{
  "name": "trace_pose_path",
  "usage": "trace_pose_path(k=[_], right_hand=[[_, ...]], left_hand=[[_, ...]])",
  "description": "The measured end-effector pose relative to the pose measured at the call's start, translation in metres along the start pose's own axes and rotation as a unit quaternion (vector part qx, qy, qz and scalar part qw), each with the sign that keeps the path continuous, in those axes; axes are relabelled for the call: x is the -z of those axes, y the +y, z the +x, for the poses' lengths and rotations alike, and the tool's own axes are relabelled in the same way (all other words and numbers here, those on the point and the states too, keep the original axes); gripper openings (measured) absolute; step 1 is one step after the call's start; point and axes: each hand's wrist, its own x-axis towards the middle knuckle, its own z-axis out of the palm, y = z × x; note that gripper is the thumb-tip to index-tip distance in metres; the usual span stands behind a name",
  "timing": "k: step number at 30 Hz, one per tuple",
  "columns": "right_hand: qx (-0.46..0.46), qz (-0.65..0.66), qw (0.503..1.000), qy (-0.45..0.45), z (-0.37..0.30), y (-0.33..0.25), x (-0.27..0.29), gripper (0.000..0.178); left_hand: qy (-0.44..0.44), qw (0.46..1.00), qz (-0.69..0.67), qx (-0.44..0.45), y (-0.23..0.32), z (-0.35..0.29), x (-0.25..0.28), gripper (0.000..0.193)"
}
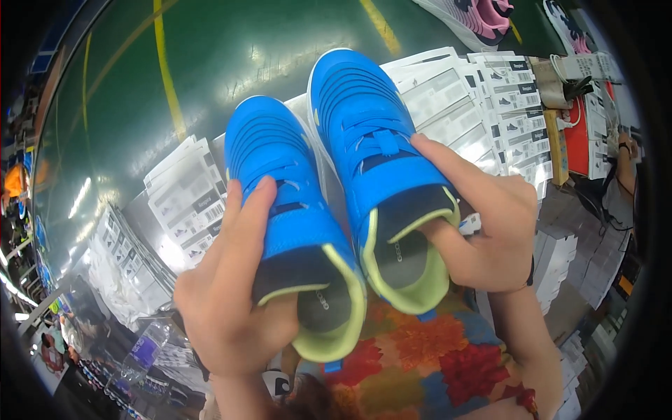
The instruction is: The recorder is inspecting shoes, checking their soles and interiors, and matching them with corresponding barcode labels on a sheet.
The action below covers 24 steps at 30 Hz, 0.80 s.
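Two bright blue sneakers with lime-green lining are held up side by side, toes pointing away from me. My left hand point(231, 287) is closed on the left sneaker point(269, 147), its thumb inside the collar and fingers over the upper. The right sneaker point(367, 105) is gripped by my right hand point(486, 217), with the thumb tucked into the opening and a finger along the side of the strap. Grey insoles show inside both shoes. Their white soles show along the inner edges, and the heels face me.
Behind the shoes lie stacks of white printed label sheets point(448, 105), with another label stack point(185, 199) at left. A green table point(231, 42) with yellow lines extends beyond. Pink-and-navy sneakers point(476, 21) stand at the far right. A clear plastic bottle point(147, 346) is at lower left.
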Motion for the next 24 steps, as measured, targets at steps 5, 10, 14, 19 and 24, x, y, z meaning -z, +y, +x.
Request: trace_pose_path(k=[5, 10, 14, 19, 24], right_hand=[[-0.162, 0.349, 0.919, 0.085, 0.001, 0.009, 0.007, 0.051], [-0.222, 0.551, 0.793, -0.134, -0.068, 0.078, -0.039, 0.064], [-0.258, 0.565, 0.752, -0.220, -0.052, 0.080, -0.050, 0.064], [-0.266, 0.580, 0.750, -0.174, -0.018, 0.079, -0.043, 0.061], [-0.260, 0.603, 0.739, -0.151, 0.047, 0.075, -0.059, 0.058]], left_hand=[[0.113, 0.927, -0.310, 0.180, -0.010, 0.005, 0.000, 0.058], [0.178, 0.753, -0.592, 0.225, -0.006, 0.053, -0.063, 0.054], [0.168, 0.742, -0.603, 0.239, -0.010, 0.055, -0.080, 0.053], [0.138, 0.724, -0.626, 0.256, -0.025, 0.066, -0.084, 0.051], [0.132, 0.711, -0.633, 0.274, -0.057, 0.089, -0.081, 0.050]])
